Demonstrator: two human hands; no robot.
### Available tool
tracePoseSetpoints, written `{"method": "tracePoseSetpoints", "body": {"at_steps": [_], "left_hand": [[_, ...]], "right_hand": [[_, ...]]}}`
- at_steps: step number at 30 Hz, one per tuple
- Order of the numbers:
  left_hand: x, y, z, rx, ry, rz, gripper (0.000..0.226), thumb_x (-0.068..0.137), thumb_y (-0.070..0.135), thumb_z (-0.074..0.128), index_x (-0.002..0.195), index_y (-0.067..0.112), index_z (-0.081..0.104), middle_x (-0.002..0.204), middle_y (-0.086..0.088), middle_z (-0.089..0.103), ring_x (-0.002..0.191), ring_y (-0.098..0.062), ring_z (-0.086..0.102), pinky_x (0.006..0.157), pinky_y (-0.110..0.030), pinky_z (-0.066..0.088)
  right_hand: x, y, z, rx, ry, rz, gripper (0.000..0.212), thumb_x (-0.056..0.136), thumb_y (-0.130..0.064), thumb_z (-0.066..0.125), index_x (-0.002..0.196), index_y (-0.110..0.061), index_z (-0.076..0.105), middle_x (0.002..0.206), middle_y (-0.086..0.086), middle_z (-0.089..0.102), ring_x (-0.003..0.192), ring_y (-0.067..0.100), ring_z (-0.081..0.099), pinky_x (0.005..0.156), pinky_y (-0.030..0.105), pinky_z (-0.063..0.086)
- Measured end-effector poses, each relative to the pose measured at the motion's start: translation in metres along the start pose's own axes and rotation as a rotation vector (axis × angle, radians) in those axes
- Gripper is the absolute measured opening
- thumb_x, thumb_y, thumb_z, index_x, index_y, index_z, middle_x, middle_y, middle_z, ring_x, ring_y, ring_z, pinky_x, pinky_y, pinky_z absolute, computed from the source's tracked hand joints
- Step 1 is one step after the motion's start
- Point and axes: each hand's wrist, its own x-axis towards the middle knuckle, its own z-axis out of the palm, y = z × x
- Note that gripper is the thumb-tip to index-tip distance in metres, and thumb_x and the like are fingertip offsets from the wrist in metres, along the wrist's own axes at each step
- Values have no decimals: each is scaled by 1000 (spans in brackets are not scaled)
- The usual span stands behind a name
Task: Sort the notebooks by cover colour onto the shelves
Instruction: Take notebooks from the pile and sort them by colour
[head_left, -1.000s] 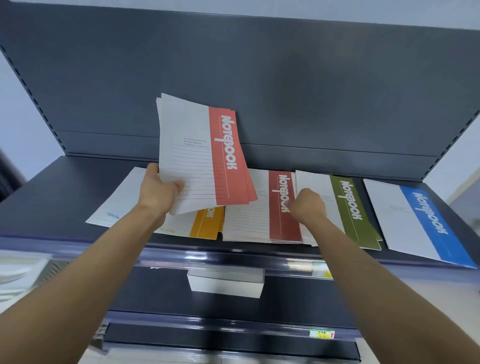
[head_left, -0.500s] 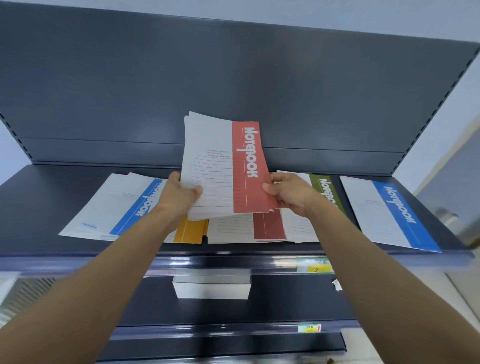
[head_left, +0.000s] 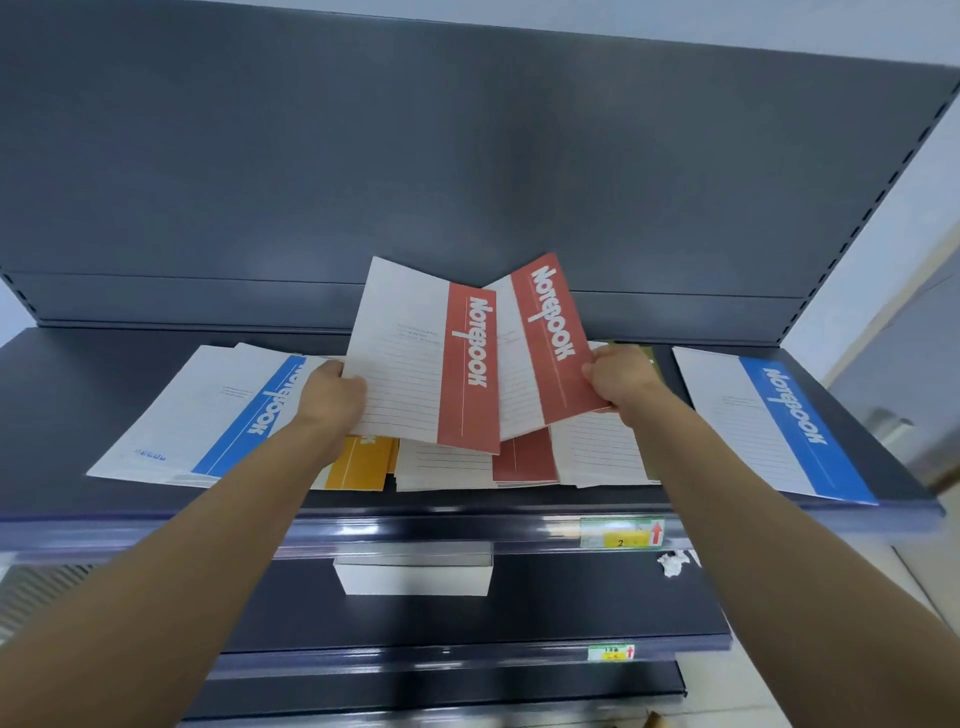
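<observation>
Grey shelf (head_left: 78, 415); pale wall (head_left: 878, 260); left hand (head_left: 332, 400) round one red notebook (head_left: 415, 364), right hand (head_left: 623, 379) round second notebook (head_left: 545, 332).

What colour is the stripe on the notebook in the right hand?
Red, with white lettering. The head view shows the notebook in the right hand.

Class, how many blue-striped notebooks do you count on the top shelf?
2. One blue notebook lies at the left end of the shelf; the other blue notebook lies at the right end. More may be hidden under the left one.
</observation>
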Motion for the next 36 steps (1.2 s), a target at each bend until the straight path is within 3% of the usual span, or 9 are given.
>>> {"method": "tracePoseSetpoints", "body": {"at_steps": [6,10,17,20,25,29,31,33,36], "left_hand": [[5,0,12,78,-49,-122,6,100,13,40,103,9,44,103,-15,50,95,-29,52,88,-41,51],[2,3,24,116,-115,-155,8,101,11,39,107,7,42,97,-12,46,92,-28,46,77,-39,52],[-1,5,45,233,-224,-146,19,98,5,35,112,-1,47,111,-21,55,104,-38,55,85,-50,52],[-7,10,55,285,-291,-119,8,98,2,40,104,0,45,89,-15,52,91,-32,52,70,-42,51],[-5,12,55,590,-159,155,16,94,18,52,95,2,55,98,-16,60,96,-30,56,77,-36,50],[-18,26,54,192,-279,119,35,99,38,43,90,5,54,83,-8,58,72,-21,57,67,-30,48],[-29,31,52,-8,-406,-3,40,95,44,49,99,5,57,91,-8,63,74,-19,61,62,-27,52],[-31,28,52,-93,-446,-44,30,91,33,60,105,6,57,97,-4,65,84,-20,62,63,-29,52],[-21,18,50,-61,-336,-54,33,86,13,69,114,0,56,113,-10,63,102,-28,61,74,-36,53]], "right_hand": [[6,7,-17,-70,252,-29,27,95,-9,40,104,-8,65,102,10,67,78,26,59,67,29,47],[3,11,-33,-87,375,-50,32,97,-10,36,113,-8,63,107,11,67,79,25,54,68,29,43],[-8,20,-55,-87,569,-92,30,101,-15,36,120,-6,58,116,13,65,96,31,63,73,30,46],[-13,16,-61,-62,596,-118,31,99,-10,37,120,-4,59,116,14,65,98,31,61,71,26,38],[-16,10,-56,135,438,-37,30,95,-5,41,112,-6,66,100,10,65,81,24,57,70,31,46],[-19,2,-34,315,224,53,23,92,-3,45,99,-8,67,99,9,66,93,28,62,74,29,47],[-19,1,-20,157,150,81,25,94,-6,46,113,-8,62,114,7,64,105,24,62,73,24,43],[-24,-5,-11,337,85,126,27,95,-7,46,120,-3,57,122,14,61,101,26,61,63,23,45],[-29,-4,0,232,-24,193,8,97,-8,48,101,-4,53,104,14,63,80,22,57,52,24,44]]}}
